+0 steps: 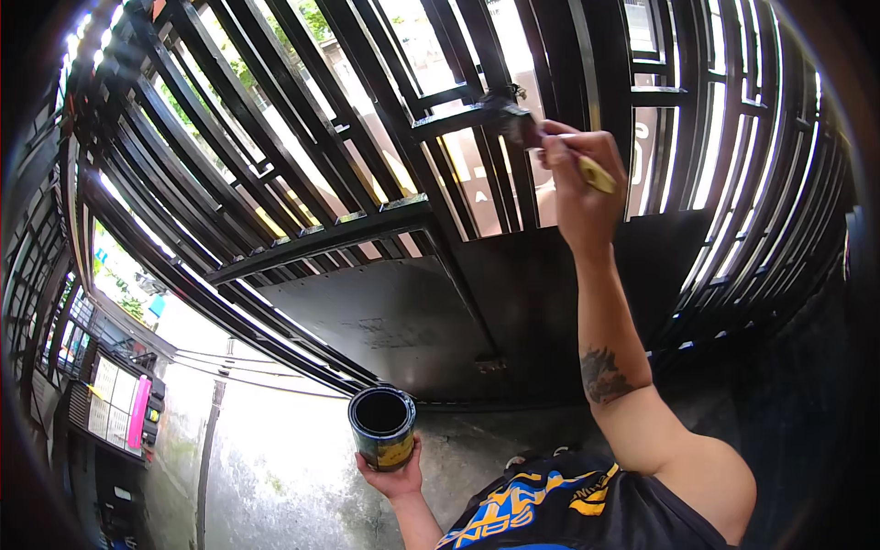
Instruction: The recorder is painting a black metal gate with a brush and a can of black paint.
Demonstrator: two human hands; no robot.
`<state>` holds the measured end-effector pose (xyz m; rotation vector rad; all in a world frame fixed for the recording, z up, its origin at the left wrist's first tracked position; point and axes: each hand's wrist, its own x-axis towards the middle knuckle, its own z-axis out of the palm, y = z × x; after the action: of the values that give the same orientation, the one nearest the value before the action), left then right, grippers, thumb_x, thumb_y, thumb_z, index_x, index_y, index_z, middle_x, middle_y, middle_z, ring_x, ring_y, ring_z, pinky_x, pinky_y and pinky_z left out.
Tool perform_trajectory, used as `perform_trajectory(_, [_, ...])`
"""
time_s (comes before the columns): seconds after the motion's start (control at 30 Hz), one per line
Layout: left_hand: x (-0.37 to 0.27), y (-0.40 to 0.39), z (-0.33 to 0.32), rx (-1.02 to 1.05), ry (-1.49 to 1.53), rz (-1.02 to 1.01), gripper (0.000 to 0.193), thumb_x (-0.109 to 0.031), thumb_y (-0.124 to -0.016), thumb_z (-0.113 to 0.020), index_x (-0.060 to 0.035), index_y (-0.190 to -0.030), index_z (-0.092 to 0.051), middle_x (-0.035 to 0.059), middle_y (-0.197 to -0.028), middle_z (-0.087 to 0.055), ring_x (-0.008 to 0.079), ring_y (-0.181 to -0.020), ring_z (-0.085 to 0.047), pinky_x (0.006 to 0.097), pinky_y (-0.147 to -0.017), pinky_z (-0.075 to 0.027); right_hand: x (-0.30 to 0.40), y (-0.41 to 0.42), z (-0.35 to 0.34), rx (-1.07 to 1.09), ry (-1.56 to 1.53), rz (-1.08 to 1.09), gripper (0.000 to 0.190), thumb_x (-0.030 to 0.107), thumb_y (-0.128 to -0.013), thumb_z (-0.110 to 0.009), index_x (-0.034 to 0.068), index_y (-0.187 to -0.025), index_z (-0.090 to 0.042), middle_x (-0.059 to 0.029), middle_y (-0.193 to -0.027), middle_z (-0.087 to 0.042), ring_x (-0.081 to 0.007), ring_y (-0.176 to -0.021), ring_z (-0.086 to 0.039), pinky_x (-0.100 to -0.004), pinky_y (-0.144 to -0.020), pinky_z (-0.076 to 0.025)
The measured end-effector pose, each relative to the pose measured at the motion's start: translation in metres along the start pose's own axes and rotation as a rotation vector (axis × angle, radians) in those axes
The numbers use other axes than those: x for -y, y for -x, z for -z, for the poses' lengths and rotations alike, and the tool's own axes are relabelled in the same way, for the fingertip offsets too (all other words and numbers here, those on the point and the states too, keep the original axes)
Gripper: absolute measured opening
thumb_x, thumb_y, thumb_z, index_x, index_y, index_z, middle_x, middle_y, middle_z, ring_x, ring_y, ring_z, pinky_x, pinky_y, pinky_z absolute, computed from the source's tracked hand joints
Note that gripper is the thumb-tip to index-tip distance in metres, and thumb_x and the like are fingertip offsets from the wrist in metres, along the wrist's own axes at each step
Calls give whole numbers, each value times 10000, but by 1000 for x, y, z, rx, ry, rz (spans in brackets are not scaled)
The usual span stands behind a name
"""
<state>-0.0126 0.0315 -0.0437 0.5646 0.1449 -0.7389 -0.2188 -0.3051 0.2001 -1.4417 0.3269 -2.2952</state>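
My right hand [584, 175] grips a paintbrush [597, 173] by its yellowish-green handle, arm stretched up. The dark bristles of the brush meet a short horizontal bar of a black metal gate [454, 122]; the exact contact is blurred. Wet-looking shine shows on that bar. Lower down, my left hand [397, 474] holds a paint can [385, 450] from beneath and around its sides. The can is without a lid, roughly upright, with dark paint smeared on its rim and wall. Its inside looks black, so the paint level cannot be made out.
Solid black panels [385, 309] fill the gate's lower part. Below spreads a concrete floor [275, 474], brightly lit at the left. At far left stand a white board with a pink edge [139, 412] and dark shelving. Through the bars, a brownish sign with lettering [481, 185] shows outside.
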Motion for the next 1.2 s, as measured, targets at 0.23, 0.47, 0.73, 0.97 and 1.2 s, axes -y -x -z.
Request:
perform_trajectory(0.23, [3,1,0,-23,-5,3,687,-581,-796,-549,-160,-1327,-437,164,-1290,-453,356,-1116,-452,504,-892,-411,0,49,-70,165,401,201,225,-5,-730,-684,48,-924,-585,-95,-790,-627,-286,-709,-606,-388,-656,-492])
perform_trajectory(0.47, [9,-7,-11,60,-8,9,742,-577,-784,-569,-124,-1351,-416,201,-1286,-448,376,-1112,-460,487,-897,-421,-2,42,-58,244,-100,43,90,49,-889,-602,29,-856,-520,-149,-1006,-678,-139,-747,-655,-267,-644,-525])
perform_trajectory(0.73, [13,-19,0,54,64,140,680,-572,-789,-562,-186,-1334,-431,155,-1314,-447,364,-1144,-441,544,-891,-416,8,19,2,-63,267,170,109,-23,-832,-615,27,-815,-519,-141,-934,-683,-146,-729,-665,-265,-615,-512])
perform_trajectory(0.97, [27,-23,-17,113,-7,110,736,-571,-787,-571,-118,-1347,-418,201,-1296,-444,375,-1129,-457,501,-918,-409,23,45,-38,336,134,165,171,-31,-681,-695,67,-772,-588,-122,-986,-690,-301,-906,-655,-371,-773,-506])
perform_trajectory(1.2, [36,-19,-19,134,25,161,708,-579,-788,-564,-137,-1326,-439,165,-1318,-446,347,-1165,-440,516,-915,-407,10,40,-33,358,217,249,185,0,-667,-710,63,-769,-570,-140,-998,-681,-306,-894,-662,-370,-767,-522])
